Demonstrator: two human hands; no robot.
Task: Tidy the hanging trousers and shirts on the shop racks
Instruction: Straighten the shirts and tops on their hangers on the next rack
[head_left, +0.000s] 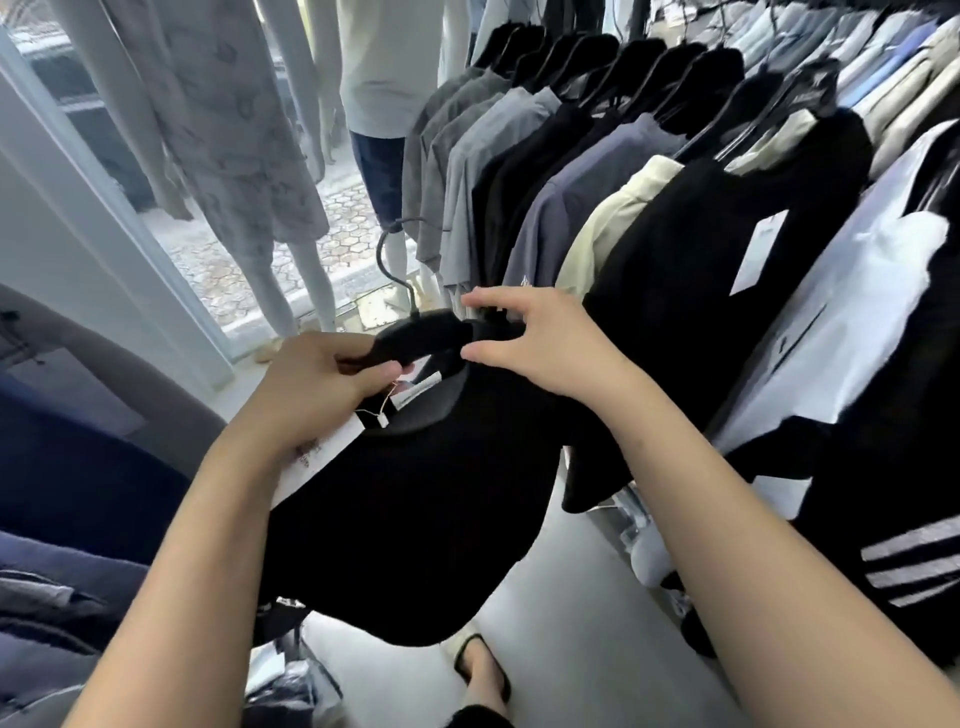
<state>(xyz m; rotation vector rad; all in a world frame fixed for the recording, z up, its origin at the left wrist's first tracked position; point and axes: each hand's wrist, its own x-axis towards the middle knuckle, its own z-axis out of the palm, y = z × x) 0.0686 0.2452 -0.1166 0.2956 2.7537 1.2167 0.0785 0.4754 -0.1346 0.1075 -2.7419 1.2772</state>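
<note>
A black T-shirt (415, 519) on a black hanger (421, 335) is held off the rack, in front of the body and above the pale floor (571, 649). The hanger's left shoulder is gripped by the left hand (317, 384), whose fingers are curled round it with the thumb pressed on top. The hanger's hook (392, 260) points away from the person and is attached to nothing. The right hand (540, 345) is placed at the hanger's right end, at the shirt's neckline; its thumb and forefinger are spread as a loose pinch about the collar, and whether fabric is actually clamped between them cannot be told. A white paper tag (322, 457) on a thin string is seen below the left hand, lying against the shirt's shoulder.

To the right, a row of hanging shirts (597, 182) is carried on black hangers: grey, black, slate-blue, cream and again black, then a white shirt (857, 322) and a black garment with white stripes (909, 566). A white label (758, 254) is fixed on one of the black shirts. Further shirts in pale colours are hung on a rack at the upper right (857, 47).

Mannequins (249, 156) in light clothes are stood by the window at the upper left. Dark folded garments (62, 597) are seen at the lower left. A foot in a dark sandal (480, 670) is visible on the floor.
</note>
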